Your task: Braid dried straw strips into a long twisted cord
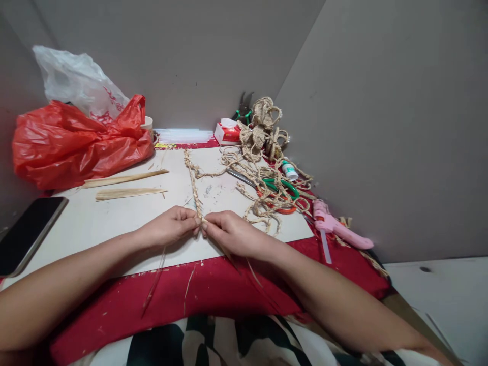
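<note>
A thin braided straw cord (193,183) runs down the middle of a white board (213,249) to both hands. My left hand (171,223) pinches the lower end of the cord between thumb and fingers. Close against it, my right hand (229,231) grips the same end from the right, thumb and forefinger closed. Loose straw strands hang below both hands over the red cloth (171,300). To the left on the board lie two flat dry straw strips, an upper one (125,179) and a lower one (127,194).
Right side: tangled braided rope (253,145), green-handled scissors (292,189), a small white bottle (290,171), a pink glue gun (343,231). Back: a tissue pack (227,132), clear sticks (185,135), pliers (244,109). Left: a red plastic bag (80,145), a phone (28,231).
</note>
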The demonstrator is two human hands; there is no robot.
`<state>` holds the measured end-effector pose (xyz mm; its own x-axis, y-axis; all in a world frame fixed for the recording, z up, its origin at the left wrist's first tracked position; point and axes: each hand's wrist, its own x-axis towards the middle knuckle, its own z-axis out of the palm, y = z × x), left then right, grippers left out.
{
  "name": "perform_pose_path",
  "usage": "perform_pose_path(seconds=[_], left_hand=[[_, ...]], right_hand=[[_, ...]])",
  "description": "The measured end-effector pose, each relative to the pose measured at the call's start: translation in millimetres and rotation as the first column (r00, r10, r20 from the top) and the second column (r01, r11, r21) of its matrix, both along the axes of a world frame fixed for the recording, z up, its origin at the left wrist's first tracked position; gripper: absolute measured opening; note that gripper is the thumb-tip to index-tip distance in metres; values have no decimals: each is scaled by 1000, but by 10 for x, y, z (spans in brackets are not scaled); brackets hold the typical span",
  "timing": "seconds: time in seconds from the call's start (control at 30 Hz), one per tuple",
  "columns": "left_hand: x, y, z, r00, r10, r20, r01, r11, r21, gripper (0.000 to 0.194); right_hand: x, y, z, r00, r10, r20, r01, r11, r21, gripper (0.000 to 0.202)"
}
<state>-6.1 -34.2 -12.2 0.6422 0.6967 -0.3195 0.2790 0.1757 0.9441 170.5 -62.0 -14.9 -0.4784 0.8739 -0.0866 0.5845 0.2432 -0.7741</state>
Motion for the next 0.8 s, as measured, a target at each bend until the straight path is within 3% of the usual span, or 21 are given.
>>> perform_pose_path(seconds=[0.1,0.23,0.33,0.47,0.67,0.8], left_hand=[[7,-27,-18,999,49,-5,-49,998,-46,26],[-8,-14,-60,998,62,13,-63,997,42,25],[-13,-16,-91,999,46,29,-49,994,102,25],[17,-89,-70,993,107,56,-110,992,64,25],[59,-171,-97,970,209,123,-204,978,-52,28],[67,-182,-121,966,203,157,-187,976,-111,22]], right_hand=[[11,-55,72,991,-16,136,1,994,108,28],[45,-83,186,977,-42,211,18,993,116,26],[30,-99,203,989,-30,146,18,997,81,28],[-49,-172,131,998,-36,46,33,998,60,28],[-157,-322,30,938,-65,341,-12,975,220,24],[-178,-381,51,897,58,438,-164,964,208,27]])
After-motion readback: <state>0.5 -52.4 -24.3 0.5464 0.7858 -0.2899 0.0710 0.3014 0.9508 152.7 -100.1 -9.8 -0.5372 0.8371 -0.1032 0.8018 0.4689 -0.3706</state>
